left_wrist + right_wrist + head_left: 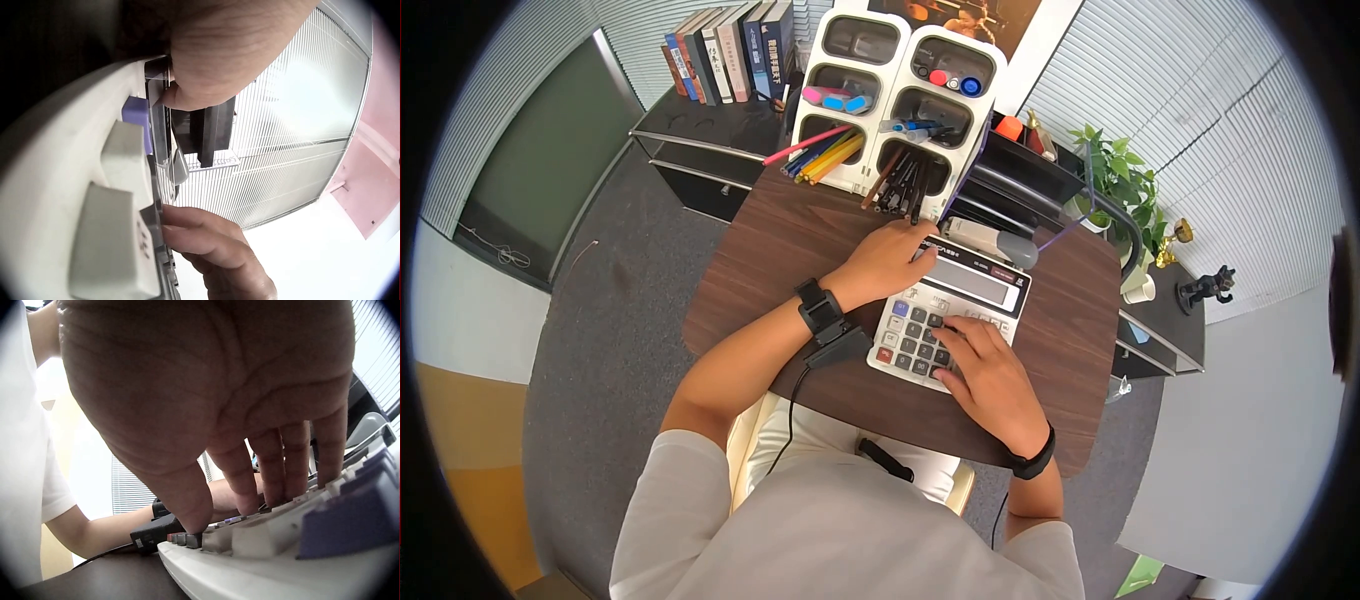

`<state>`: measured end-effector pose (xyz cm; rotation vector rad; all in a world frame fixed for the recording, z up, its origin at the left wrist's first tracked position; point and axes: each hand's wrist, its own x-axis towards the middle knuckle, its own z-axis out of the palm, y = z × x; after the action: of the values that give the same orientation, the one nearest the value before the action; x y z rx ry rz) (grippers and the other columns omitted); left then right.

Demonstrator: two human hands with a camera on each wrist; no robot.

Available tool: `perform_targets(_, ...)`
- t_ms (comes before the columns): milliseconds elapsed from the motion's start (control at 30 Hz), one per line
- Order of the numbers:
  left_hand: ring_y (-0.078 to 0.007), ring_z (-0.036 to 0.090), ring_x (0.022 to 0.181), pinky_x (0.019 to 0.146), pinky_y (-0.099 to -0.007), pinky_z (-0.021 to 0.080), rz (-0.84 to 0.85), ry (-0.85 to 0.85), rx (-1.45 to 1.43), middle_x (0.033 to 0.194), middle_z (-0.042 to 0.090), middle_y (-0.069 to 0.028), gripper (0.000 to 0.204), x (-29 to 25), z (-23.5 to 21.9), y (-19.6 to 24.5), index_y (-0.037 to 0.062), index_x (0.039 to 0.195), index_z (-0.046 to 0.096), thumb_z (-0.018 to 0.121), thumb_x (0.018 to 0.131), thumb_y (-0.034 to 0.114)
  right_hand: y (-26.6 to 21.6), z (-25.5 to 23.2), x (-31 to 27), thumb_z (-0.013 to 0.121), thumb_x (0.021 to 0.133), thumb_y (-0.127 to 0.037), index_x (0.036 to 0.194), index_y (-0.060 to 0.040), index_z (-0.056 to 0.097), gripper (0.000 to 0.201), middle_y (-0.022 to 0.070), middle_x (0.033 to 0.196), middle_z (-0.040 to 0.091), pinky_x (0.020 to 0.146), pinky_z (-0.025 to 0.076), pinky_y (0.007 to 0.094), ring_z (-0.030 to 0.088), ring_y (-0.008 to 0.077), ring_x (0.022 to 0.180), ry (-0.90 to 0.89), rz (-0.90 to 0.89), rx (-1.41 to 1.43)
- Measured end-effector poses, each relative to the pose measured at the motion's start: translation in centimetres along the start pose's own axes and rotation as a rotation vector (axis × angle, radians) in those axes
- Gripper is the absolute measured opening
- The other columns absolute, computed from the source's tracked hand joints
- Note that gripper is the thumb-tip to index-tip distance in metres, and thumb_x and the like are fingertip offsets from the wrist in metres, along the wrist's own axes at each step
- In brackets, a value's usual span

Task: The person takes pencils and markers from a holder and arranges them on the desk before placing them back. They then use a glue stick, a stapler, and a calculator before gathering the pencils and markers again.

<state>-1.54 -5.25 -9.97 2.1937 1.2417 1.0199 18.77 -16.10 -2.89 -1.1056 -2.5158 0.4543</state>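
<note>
A white calculator [910,378] with dark, grey, blue and red keys lies tilted on the brown table. My left hand [884,262] rests at its upper left corner, the thumb reaching over the edge of the display. Over the key area, my right hand [992,388] has its fingers spread and lightly bent, the tips on or just above the keys. In the right wrist view that hand [212,394] arches over the keys with its fingertips down. The left wrist view shows the left hand [231,50] near the display and the right fingers [212,240] beyond the keys.
Behind the calculator stands a white organizer [889,88] with pens, pencils and markers. A grey and white object [990,240] lies just past the display. Books [730,55] stand on the back left cabinet; a green plant [1122,170] is at the back right.
</note>
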Motion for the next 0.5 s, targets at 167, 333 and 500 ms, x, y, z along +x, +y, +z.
perform_targets(167, -0.0405, 0.059, 0.088, 0.077, -0.0469, 0.045, -0.024, -0.007, 0.001, 0.088, 0.062, -0.0224, 0.026, 0.01, -0.06, 0.15, 0.0055, 0.110, 0.055, 0.055, 0.089, 0.021, 0.06, 0.04, -0.03, 0.069, 0.077, -0.010, 0.116, -0.0012, 0.057, 0.041, 0.0127, 0.120, 0.052, 0.093, 0.044, 0.0405, 0.051, 0.0315, 0.110, 0.005, 0.002, 0.004)
perform_targets(333, -0.0406, 0.059, 0.088, 0.077, -0.0471, 0.045, -0.021, -0.001, -0.013, 0.088, 0.062, -0.0230, 0.026, 0.01, 0.03, 0.03, 0.0056, 0.110, 0.055, 0.055, 0.089, 0.021, -0.01, 0.00, -0.03, 0.069, 0.078, -0.010, 0.116, -0.0012, 0.057, 0.041, 0.0127, 0.121, 0.053, 0.094, 0.044, 0.0405, 0.051, 0.0315, 0.110, 0.000, 0.005, 0.000)
perform_targets(500, -0.0406, 0.059, 0.088, 0.078, -0.0471, 0.045, -0.015, 0.004, -0.005, 0.090, 0.062, -0.0231, 0.026, -0.02, -0.07, 0.15, 0.0056, 0.110, 0.055, 0.055, 0.089, 0.021, 0.07, 0.06, -0.05, 0.069, 0.078, -0.010, 0.116, -0.0012, 0.057, 0.040, 0.0127, 0.122, 0.053, 0.094, 0.044, 0.0406, 0.051, 0.0316, 0.110, 0.000, 0.004, -0.001)
